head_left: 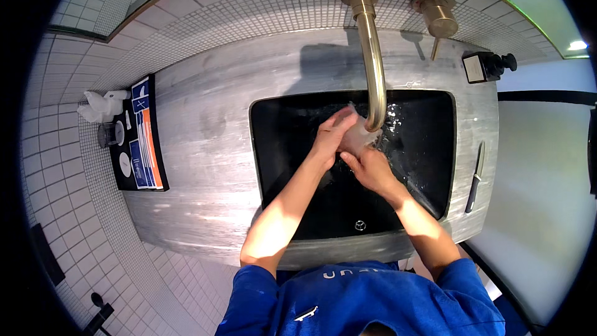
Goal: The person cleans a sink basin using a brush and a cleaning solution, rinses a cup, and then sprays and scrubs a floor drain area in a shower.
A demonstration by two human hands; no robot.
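One sink (273, 149), one faucet (372, 56), one knife (476, 177).

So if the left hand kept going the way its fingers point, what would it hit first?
Probably the brass faucet spout. The left hand points up and right, cupped on a pale object that the right hand also holds under the spout; depth is unclear.
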